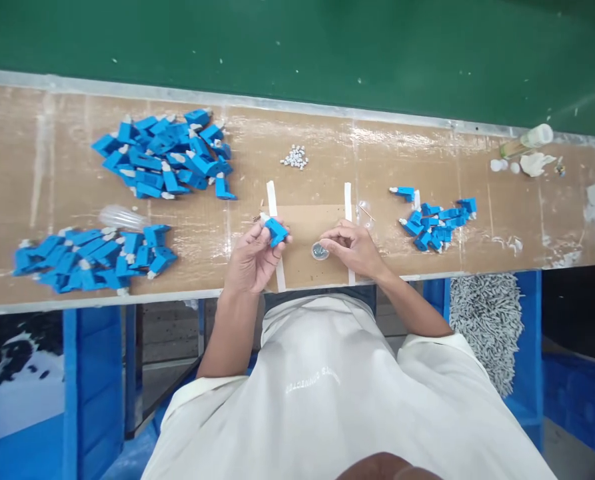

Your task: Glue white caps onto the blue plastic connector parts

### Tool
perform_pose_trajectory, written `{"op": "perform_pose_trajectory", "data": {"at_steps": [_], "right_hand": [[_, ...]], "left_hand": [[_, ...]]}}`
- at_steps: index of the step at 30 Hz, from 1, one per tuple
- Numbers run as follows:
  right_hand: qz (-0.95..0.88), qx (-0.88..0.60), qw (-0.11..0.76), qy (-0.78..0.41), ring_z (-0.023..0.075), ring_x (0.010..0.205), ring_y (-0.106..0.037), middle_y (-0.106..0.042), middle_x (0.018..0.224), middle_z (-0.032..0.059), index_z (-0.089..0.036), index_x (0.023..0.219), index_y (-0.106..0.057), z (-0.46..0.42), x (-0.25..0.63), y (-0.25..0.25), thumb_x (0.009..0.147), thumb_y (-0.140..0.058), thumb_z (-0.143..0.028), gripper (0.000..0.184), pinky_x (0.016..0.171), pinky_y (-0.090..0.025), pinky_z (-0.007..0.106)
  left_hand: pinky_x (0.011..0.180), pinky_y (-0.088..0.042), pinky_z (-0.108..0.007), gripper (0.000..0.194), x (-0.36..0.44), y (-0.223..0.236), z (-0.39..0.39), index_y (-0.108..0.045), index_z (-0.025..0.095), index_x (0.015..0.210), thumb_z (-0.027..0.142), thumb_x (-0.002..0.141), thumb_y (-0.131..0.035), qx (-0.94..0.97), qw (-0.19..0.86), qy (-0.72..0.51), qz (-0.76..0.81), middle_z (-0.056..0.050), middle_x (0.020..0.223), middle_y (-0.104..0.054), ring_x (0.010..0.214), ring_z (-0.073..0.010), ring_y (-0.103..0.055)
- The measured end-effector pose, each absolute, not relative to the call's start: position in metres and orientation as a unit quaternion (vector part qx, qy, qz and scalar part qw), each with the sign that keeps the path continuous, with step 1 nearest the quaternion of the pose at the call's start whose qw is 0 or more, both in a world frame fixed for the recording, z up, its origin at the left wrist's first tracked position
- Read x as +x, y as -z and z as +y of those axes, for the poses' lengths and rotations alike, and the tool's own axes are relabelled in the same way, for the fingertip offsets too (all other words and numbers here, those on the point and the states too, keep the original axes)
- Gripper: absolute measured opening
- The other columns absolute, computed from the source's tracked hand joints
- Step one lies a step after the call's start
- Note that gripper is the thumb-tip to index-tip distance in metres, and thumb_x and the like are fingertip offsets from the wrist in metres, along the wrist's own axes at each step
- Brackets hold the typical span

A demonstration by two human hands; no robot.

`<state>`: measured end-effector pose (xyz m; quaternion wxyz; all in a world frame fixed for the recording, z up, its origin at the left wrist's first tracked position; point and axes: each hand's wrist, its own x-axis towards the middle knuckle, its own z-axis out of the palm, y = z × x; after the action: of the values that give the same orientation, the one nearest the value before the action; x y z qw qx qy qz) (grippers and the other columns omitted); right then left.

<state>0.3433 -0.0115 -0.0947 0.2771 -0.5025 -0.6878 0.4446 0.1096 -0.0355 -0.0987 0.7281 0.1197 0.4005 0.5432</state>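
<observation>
My left hand (257, 257) grips a blue angled plastic part (276, 232) with a white tip, held over the left white tape strip. To its right, my right hand (354, 248) has its thumb and fingers pinched together at the rim of a small round clear dish (320, 251). Tiny shiny bits lie in the dish; what the fingertips hold, if anything, is too small to make out. Between the two tape strips (348, 200), the brown tabletop shows. A little heap of small white-grey pieces (295, 157) lies farther back.
Blue parts form a large pile (162, 153) at back left, another pile (97, 259) at front left, and a smaller group (434, 223) on the right. A bottle (527, 140) lies at far right. Below the table, a blue bin holds many grey pieces (487, 327).
</observation>
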Motion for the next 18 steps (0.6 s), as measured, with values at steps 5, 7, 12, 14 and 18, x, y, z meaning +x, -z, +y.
{"op": "perform_pose_trajectory", "data": {"at_steps": [5, 7, 12, 14, 18], "right_hand": [[-0.784, -0.426, 0.297, -0.341, 0.0151, 0.067, -0.056, -0.065, 0.078, 0.0015, -0.024, 0.097, -0.080, -0.016, 0.348, 0.084, 0.100, -0.066, -0.026, 0.015, 0.064, -0.046, 0.030], [-0.817, -0.386, 0.316, -0.290, 0.0142, 0.064, -0.056, -0.068, 0.083, 0.0023, -0.025, 0.101, -0.079, -0.009, 0.350, 0.087, 0.097, -0.069, -0.020, 0.013, 0.060, -0.046, 0.030], [-0.851, -0.339, 0.346, -0.199, 0.0143, 0.063, -0.059, -0.069, 0.086, 0.0029, -0.025, 0.102, -0.075, -0.001, 0.345, 0.092, 0.094, -0.071, -0.012, 0.016, 0.054, -0.046, 0.029], [-0.851, -0.349, 0.346, -0.186, 0.0142, 0.062, -0.058, -0.069, 0.084, 0.0029, -0.024, 0.099, -0.073, -0.003, 0.343, 0.091, 0.094, -0.070, -0.012, 0.013, 0.053, -0.045, 0.029], [-0.845, -0.367, 0.329, -0.208, 0.0144, 0.061, -0.055, -0.066, 0.079, 0.0022, -0.023, 0.094, -0.071, -0.005, 0.342, 0.090, 0.097, -0.068, -0.016, 0.008, 0.053, -0.044, 0.030]], "left_hand": [[0.076, -0.062, -0.020, 0.010, 0.117, 0.098, -0.035, -0.075, 0.012, 0.099, 0.013, 0.089, -0.072, 0.071, 0.716, -0.542, 0.434, -0.007, 0.088, -0.076, 0.080, -0.0150, -0.077], [0.084, -0.062, -0.025, 0.013, 0.115, 0.100, -0.027, -0.075, 0.010, 0.104, 0.012, 0.093, -0.069, 0.055, 0.728, -0.533, 0.428, -0.010, 0.094, -0.077, 0.088, -0.0183, -0.078], [0.087, -0.059, -0.024, 0.017, 0.106, 0.102, -0.023, -0.075, 0.009, 0.109, 0.014, 0.094, -0.070, 0.059, 0.742, -0.539, 0.393, -0.011, 0.095, -0.078, 0.091, -0.0180, -0.078], [0.086, -0.058, -0.023, 0.019, 0.107, 0.101, -0.026, -0.075, 0.009, 0.111, 0.015, 0.093, -0.071, 0.066, 0.750, -0.536, 0.382, -0.010, 0.095, -0.078, 0.088, -0.0161, -0.078], [0.081, -0.058, -0.023, 0.021, 0.107, 0.102, -0.028, -0.076, 0.009, 0.112, 0.015, 0.092, -0.071, 0.093, 0.756, -0.538, 0.362, -0.008, 0.091, -0.078, 0.078, -0.0124, -0.074]]}}
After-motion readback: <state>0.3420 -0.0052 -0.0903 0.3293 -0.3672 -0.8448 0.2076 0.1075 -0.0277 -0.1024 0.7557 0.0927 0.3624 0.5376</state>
